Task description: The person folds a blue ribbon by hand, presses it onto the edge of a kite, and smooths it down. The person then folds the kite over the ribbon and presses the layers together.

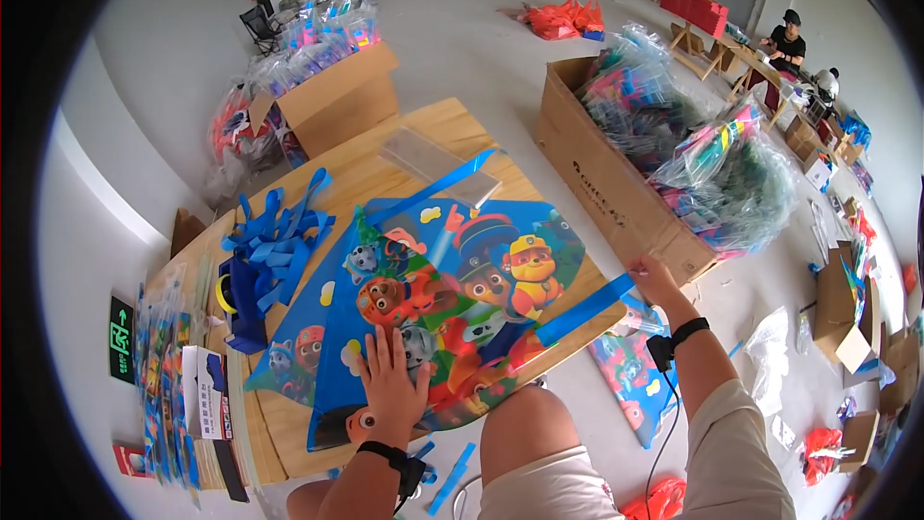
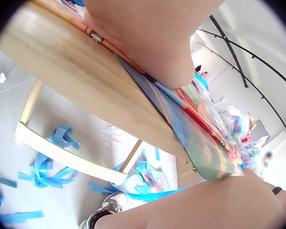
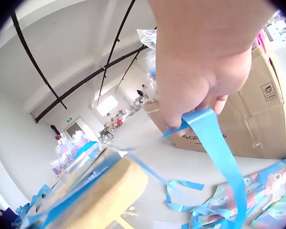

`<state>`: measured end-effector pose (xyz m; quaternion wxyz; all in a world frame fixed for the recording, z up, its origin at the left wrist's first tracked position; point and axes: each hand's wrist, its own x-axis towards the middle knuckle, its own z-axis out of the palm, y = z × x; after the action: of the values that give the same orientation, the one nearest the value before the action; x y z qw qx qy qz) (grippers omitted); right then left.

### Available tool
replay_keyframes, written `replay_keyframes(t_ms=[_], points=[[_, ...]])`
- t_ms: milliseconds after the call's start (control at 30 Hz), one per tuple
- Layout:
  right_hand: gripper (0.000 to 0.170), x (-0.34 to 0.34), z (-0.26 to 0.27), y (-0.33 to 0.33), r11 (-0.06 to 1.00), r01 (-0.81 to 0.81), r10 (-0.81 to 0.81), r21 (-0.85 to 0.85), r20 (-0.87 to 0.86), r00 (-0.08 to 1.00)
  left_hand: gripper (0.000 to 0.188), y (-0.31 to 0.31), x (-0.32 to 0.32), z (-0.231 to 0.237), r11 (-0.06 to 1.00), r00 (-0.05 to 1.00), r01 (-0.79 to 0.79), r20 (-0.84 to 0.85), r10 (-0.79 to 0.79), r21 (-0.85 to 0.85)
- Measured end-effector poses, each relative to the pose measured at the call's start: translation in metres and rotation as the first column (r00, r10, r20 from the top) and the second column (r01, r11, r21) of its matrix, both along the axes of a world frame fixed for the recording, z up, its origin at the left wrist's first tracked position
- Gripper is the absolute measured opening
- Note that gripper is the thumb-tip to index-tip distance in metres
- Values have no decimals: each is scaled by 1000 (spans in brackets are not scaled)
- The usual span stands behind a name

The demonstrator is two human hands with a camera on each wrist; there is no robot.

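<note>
A blue kite (image 1: 539,303) printed with cartoon dogs lies folded on a wooden table (image 1: 452,125). My left hand (image 1: 393,385) rests on its near side with fingers spread and straight, pressing the printed sheet. Off the table's right edge, my right hand (image 1: 654,281) pinches a flat blue ribbon (image 1: 582,310) between thumb and fingers. That ribbon runs back over the kite; in the right wrist view a loose length of ribbon (image 3: 221,157) hangs down from the fingers. A similar blue strip (image 1: 448,180) shows at the kite's far edge.
Tangled blue ribbons (image 1: 279,236) and a blue tape dispenser (image 1: 243,303) sit on the table's left. A clear plastic piece (image 1: 438,166) lies at the back. Beyond the right edge stands a large cardboard box (image 1: 597,178) of bagged goods. Another printed kite (image 1: 626,385) lies on the floor.
</note>
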<state>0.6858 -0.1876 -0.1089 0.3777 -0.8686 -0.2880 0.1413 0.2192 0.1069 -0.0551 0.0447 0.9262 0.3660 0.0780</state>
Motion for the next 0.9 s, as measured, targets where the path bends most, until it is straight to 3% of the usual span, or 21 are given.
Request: replay_keyframes(t_ms=[67,100,133,167,233,267,300,333,367,400,467,500,567,700,767,900], points=[[23,1,-30,-5,997,62,-64,49,45,997,74,-1,-1,2,1000,1000,3,1,-3,0],[22,-1,-43,-7,974,222,-225,43,257,940,74,-1,-1,3,1000,1000,4,6,-4,-1],[21,-3,-54,-13,925,372,-363,72,456,813,74,-1,0,3,1000,1000,5,13,-5,-2],[21,-11,-55,-17,925,373,-363,73,458,811,74,-1,0,3,1000,1000,6,15,-6,-3],[23,-32,-55,-21,787,616,-614,-37,53,787,73,-1,0,3,1000,1000,11,25,-11,7],[31,-38,-70,-29,839,539,-533,-73,-303,790,73,-1,0,2,1000,1000,7,28,-7,7],[40,-46,-72,-31,889,451,-396,-77,-622,675,73,-1,0,1,1000,999,12,34,-12,12],[54,-55,-74,-32,912,399,-285,-93,-843,456,73,-1,-1,1,1000,999,17,39,-17,17],[68,-77,-60,-27,933,347,-161,-92,-971,175,73,-1,-1,0,1000,999,16,37,-17,15],[68,-98,-40,-19,932,350,-164,-97,-972,169,72,-2,-2,1,1000,999,23,47,-24,17],[85,-119,-3,4,856,503,114,119,-993,41,72,-1,-1,1,999,998,30,57,-31,22],[85,-116,0,10,856,504,114,118,-993,39,72,-1,-1,0,999,998,31,61,-32,25],[88,-108,4,17,764,588,331,266,-944,-4,72,-1,-2,0,999,997,32,63,-34,26],[71,-90,-4,30,686,682,368,252,-929,-28,72,-1,-1,0,1000,999,21,49,-22,22],[54,-88,-7,36,591,704,280,394,-919,278,72,0,-2,1,999,999,16,39,-17,28],[38,-83,-3,35,511,761,247,400,-916,315,72,-1,-1,3,1000,999,19,44,-20,23]])
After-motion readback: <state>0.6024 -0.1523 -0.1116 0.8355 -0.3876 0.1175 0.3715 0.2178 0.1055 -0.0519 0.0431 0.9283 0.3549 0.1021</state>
